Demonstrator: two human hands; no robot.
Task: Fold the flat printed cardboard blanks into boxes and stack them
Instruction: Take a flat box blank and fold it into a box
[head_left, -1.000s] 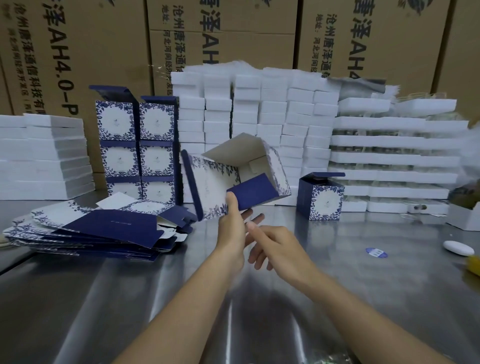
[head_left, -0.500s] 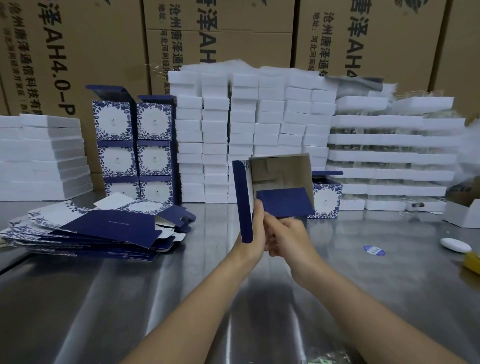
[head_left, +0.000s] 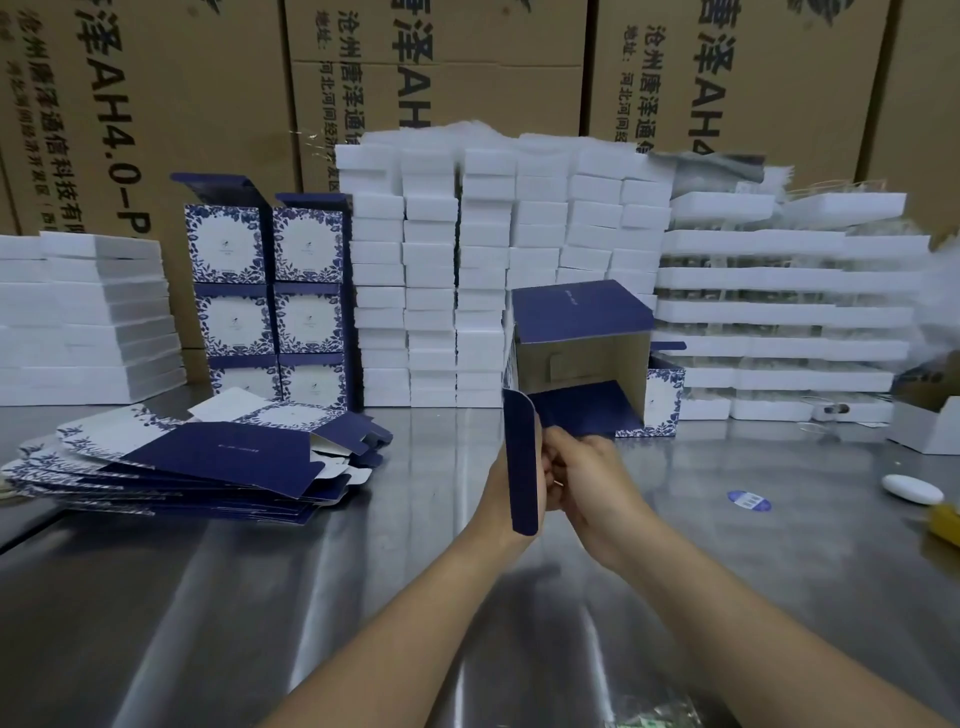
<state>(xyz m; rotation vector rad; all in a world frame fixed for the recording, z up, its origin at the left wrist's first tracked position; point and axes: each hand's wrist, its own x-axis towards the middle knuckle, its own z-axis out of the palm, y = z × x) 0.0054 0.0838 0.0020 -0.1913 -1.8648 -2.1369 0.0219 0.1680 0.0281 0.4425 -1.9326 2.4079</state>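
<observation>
Both hands up close together over the bench (head_left: 727, 597), left hand (head_left: 501, 491) gripping the navy side flap and right hand (head_left: 592, 480) pinching the lower flap of a half-folded box (head_left: 579, 358), open end facing back. Flat blanks (head_left: 208, 462) piled off to the left, finished boxes (head_left: 270, 296) stacked behind them.

Two bare forearms are reaching in from the lower frame, sleeveless, the left hand (head_left: 506, 480) and right hand (head_left: 597, 480) wearing no gloves.
</observation>
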